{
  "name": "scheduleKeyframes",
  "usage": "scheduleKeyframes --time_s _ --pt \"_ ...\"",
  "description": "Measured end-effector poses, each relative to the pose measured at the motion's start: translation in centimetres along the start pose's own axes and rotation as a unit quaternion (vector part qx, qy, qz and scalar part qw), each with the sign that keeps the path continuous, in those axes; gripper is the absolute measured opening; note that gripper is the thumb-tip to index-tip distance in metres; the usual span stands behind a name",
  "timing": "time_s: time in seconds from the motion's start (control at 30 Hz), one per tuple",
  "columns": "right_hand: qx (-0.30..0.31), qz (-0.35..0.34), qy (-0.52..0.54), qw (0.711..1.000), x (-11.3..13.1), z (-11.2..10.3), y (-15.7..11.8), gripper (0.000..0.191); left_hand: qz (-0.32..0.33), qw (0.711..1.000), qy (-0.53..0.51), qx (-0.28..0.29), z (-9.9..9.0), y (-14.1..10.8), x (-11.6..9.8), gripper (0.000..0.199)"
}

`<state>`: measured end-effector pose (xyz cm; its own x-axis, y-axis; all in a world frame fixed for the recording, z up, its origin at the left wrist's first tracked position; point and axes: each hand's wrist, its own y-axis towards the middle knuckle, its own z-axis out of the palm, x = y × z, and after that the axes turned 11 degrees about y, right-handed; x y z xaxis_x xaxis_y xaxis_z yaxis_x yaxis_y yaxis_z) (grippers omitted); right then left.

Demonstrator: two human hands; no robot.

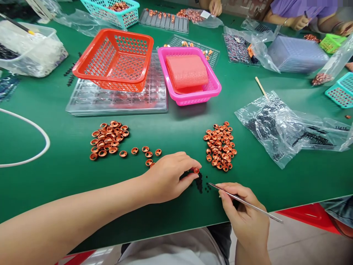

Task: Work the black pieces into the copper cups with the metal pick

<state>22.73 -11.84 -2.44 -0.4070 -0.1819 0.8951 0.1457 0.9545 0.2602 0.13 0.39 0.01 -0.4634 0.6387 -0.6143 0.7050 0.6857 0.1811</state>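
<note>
Between thumb and fingertips, my left hand (171, 176) pinches a small copper-coloured cup-shaped part (196, 170). My right hand (246, 210) grips a thin metal tool (248, 203), which looks like tweezers or a pick. Its tip points at a little heap of tiny black pieces (199, 184) on the green table. To the right of my left hand lies a pile of copper-coloured parts (220, 147). Another pile of similar copper parts (109, 140) is at the left, with several loose ones (149, 154) between it and my left hand, some partly hidden by the hand.
A red basket (110, 79) stands on clear plastic trays (118, 107). Beside it, a pink basket (193, 98) holds pink foam. Plastic bags with black pieces (273, 125) lie at the right. A white cable (45, 138) curves in at the left. Co-workers' hands (300, 22) show across the table.
</note>
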Motion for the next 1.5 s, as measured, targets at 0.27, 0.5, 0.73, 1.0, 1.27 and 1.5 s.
scheduleKeyframes --time_s 0.27,0.5,0.73,1.0,1.27,1.5 --pt "0.003 -0.005 0.0 1.0 -0.3 0.1 -0.1 0.02 0.0 1.0 0.003 -0.003 0.0 -0.1 0.1 0.01" --pt "0.019 -0.002 -0.01 1.0 0.0 0.1 0.0 0.019 -0.004 1.0 0.006 -0.002 0.1 0.0 0.1 0.011" --pt "0.005 -0.017 0.015 1.0 0.1 0.1 0.1 0.02 -0.005 1.0 0.001 -0.006 0.0 -0.1 -0.1 0.01" --pt "-0.066 -0.047 0.096 0.992 2.1 1.7 0.6 0.022 0.025 0.999 -0.031 0.004 0.0 -0.5 -0.8 0.009" --pt "-0.022 -0.064 0.07 0.995 1.3 2.1 0.8 0.024 0.03 0.998 -0.054 0.022 0.0 -0.5 -0.9 0.012" --pt "0.01 -0.073 0.049 0.996 1.2 1.9 0.6 0.027 0.028 0.998 -0.048 0.03 0.0 -0.5 -0.9 0.012"
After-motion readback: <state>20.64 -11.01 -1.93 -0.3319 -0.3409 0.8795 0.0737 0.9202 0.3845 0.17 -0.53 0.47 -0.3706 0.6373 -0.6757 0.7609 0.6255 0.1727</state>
